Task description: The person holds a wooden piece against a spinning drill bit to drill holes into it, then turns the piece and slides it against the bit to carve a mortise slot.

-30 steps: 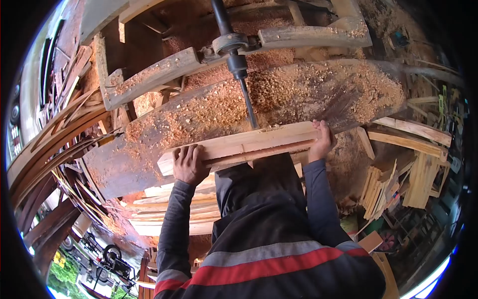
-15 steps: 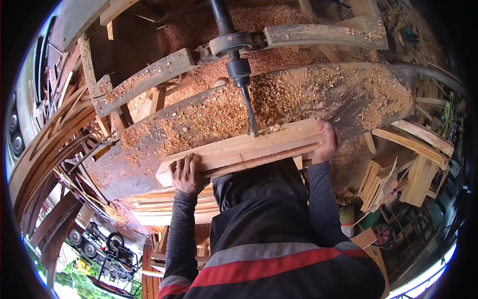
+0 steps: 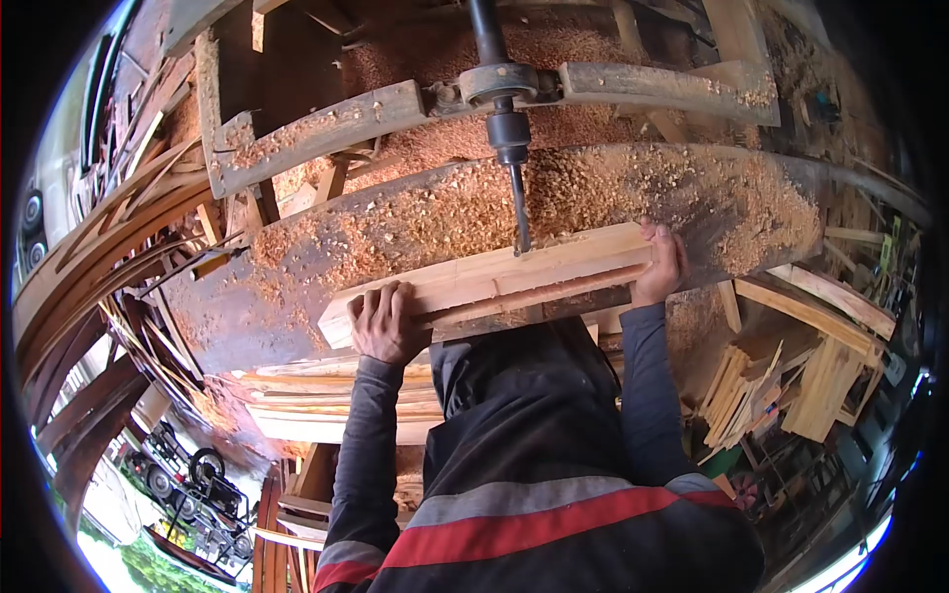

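A pale wooden beam (image 3: 554, 267) lies across the chip-covered table, a long slot along its near side. My left hand (image 3: 388, 324) is wrapped round its left end, fingers over the top. At the right end, my right hand (image 3: 660, 265) grips the beam, fingertips on its far edge. A drill bit (image 3: 520, 210) under a dark chuck (image 3: 508, 136) points down at the beam's far edge, near its middle; whether the tip touches the wood I cannot tell.
Wood chips (image 3: 395, 232) cover much of the table (image 3: 237, 306). Behind it runs a wooden frame (image 3: 336, 133) that carries the drill shaft. Stacked boards (image 3: 341, 400) lie below left, cut pieces (image 3: 736, 390) at the right, and long curved strips (image 3: 119, 232) at the far left.
The view has shifted, so the drill and frame appear further right. The beam's slot shows more than half a second ago. Both hands keep hold of its ends.
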{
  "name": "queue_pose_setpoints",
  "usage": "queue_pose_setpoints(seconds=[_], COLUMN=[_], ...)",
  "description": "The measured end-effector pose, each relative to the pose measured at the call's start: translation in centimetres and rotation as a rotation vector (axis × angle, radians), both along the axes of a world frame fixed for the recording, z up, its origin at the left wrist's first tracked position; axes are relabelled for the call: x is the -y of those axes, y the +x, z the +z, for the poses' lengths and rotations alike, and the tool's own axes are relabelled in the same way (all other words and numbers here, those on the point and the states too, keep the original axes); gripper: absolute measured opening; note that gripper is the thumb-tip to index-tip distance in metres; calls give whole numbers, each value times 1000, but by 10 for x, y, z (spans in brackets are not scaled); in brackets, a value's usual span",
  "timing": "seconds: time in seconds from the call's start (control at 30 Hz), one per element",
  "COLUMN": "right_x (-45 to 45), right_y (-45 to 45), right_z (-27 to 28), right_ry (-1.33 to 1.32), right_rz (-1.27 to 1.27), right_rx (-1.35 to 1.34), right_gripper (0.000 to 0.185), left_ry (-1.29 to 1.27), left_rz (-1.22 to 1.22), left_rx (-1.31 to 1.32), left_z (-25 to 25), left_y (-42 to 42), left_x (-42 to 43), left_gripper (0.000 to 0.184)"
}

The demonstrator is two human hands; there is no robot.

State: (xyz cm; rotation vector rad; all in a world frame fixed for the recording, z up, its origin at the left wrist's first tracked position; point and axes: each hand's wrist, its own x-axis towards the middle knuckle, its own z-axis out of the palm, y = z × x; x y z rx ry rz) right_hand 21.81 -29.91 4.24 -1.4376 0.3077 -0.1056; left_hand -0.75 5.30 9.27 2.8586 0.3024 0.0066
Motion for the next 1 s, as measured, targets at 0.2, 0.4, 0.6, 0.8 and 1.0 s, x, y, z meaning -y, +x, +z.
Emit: queue_pose_setpoints(seconds=[0.2, 0.4, 0.6, 0.8, 1.0], right_x=[1, -19, -30, -42, -54], right_y=[25, 13, 11, 16, 1], right_z=[-20, 20, 31, 17, 21], right_ry=[166, 56, -64, 69, 99], right_rz=[18, -36, -45, -61, -124], right_rx=[-15, -63, -104, -54, -89], right_gripper=[18, 15, 16, 16, 18], left_ry=[3, 21, 29, -20, -13], left_rz=[61, 107, 40, 42, 10], left_rx=[6, 12, 38, 26, 2], left_z=[4, 7, 3, 7, 10], left_y=[-3, -8, -21, -22, -29], left_x=[16, 22, 16, 3, -10], left_gripper=[58, 57, 62, 63, 64])
